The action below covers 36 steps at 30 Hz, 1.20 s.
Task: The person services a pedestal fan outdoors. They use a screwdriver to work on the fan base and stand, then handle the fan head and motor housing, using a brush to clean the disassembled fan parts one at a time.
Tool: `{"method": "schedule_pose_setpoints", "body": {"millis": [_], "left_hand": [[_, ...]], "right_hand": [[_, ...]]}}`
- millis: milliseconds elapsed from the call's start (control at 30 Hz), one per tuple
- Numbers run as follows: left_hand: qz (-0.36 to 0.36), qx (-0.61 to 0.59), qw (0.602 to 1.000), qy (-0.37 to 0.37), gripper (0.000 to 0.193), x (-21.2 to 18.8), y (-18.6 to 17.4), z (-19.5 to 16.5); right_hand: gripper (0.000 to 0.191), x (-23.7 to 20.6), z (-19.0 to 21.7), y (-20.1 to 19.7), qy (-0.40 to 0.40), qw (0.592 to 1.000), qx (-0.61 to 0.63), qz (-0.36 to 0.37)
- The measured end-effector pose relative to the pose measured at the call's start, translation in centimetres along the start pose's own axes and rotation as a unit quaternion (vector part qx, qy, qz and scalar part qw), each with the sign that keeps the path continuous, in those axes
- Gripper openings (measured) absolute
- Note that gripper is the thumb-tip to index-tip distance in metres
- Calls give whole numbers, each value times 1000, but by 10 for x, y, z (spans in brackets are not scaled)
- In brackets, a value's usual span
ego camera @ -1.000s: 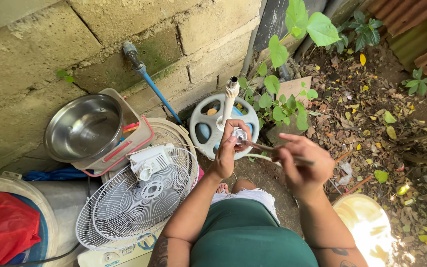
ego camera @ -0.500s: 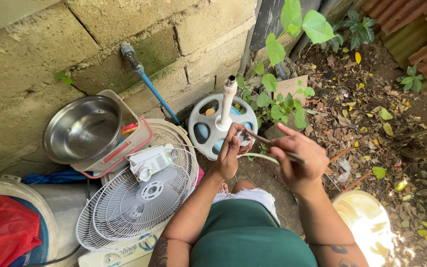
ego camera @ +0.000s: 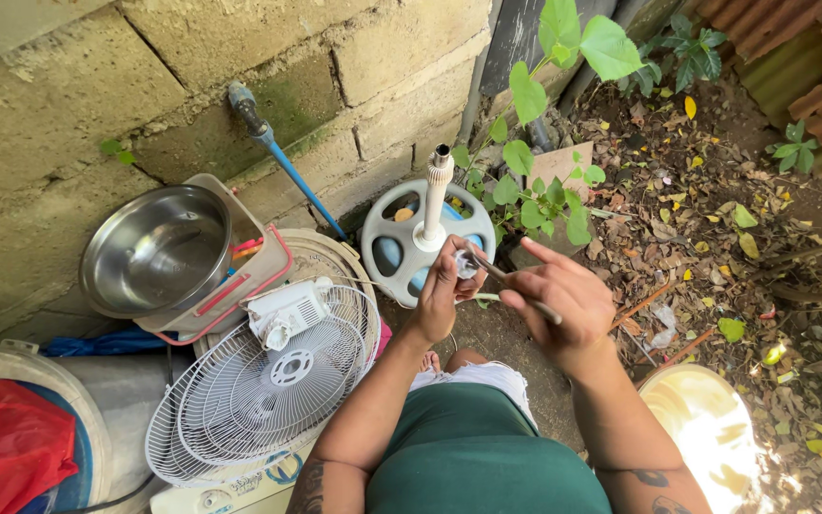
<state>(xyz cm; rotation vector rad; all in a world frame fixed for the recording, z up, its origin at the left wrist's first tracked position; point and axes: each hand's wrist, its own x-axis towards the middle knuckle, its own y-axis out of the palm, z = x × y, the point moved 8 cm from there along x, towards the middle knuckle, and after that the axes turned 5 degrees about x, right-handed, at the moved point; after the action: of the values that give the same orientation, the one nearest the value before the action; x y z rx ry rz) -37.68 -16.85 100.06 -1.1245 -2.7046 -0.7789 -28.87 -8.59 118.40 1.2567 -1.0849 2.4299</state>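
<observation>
Left hand has a closed grip on a small pale, crumpled-looking part, pinched at the fingertips just in front of the round grey fan base with its white upright post. Right hand is closed round a thin dark metal tool, its tip now pressed to that part; half a second ago the tool sat lower and the hands were further from the base. They've come up and together, so the poking at the part looks under way. Left of the base lies the white wire fan guard with the white motor housing on it, then the steel bowl. Beyond the base, the block wall.
</observation>
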Motion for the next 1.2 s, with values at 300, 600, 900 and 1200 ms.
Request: {"method": "schedule_pose_setpoints", "body": {"millis": [300, 600, 900, 1200], "left_hand": [[16, -119, 992, -37, 51, 7, 0, 10], [-11, -142, 988, -57, 56, 10, -12, 14], [-34, -98, 991, -81, 56, 10, -20, 25], [-6, -59, 997, -57, 65, 17, -22, 13]], "right_hand": [[17, -5, -10, 3, -14, 1000, 10, -7], [16, -1, -20, 7, -10, 999, 39, 15], [15, 9, -18, 15, -14, 998, 33, 47], [10, -12, -46, 12, 49, 989, 136, -28]]}}
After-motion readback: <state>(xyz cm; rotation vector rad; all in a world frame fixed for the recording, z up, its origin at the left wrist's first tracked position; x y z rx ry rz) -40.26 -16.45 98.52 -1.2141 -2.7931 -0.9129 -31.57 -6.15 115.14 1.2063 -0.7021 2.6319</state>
